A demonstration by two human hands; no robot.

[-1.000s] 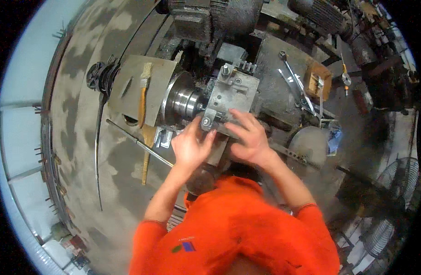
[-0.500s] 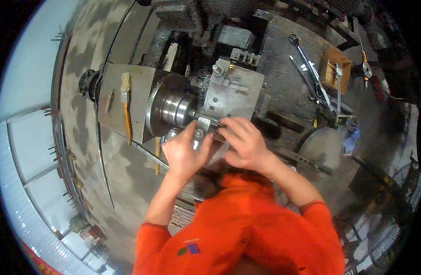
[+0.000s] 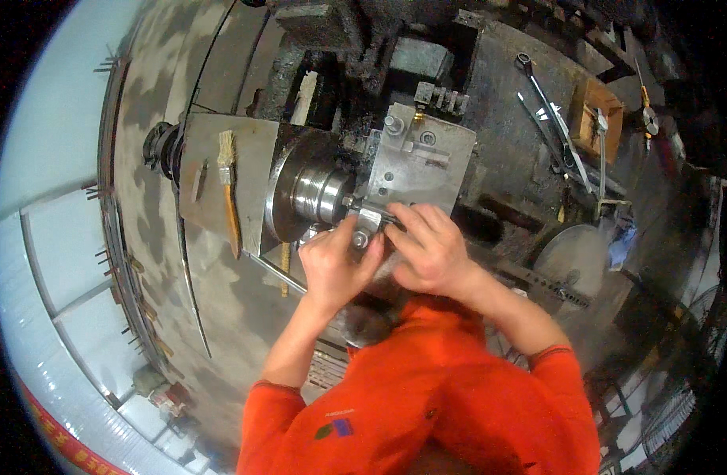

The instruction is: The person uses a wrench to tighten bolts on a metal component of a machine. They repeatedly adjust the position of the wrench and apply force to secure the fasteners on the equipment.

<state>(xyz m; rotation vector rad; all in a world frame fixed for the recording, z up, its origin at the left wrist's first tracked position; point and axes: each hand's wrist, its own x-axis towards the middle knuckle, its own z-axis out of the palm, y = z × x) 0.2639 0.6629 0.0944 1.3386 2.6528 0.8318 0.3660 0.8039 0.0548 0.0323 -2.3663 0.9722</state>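
Between parted thumb and forefinger of the left hand sits a metal block; the right hand, fingers bent, partly hides a thin rod. I cannot tell whether either grips.

Slim dark metal bar, just off ctr at 1 o'clock: end hidden under R hand. Silver metal clamp block part-covered by L hand. Orange cloth shirt cut off at 6 o'clock, red banner at 8. Grey wire fan, 4 o'clock, blurred.
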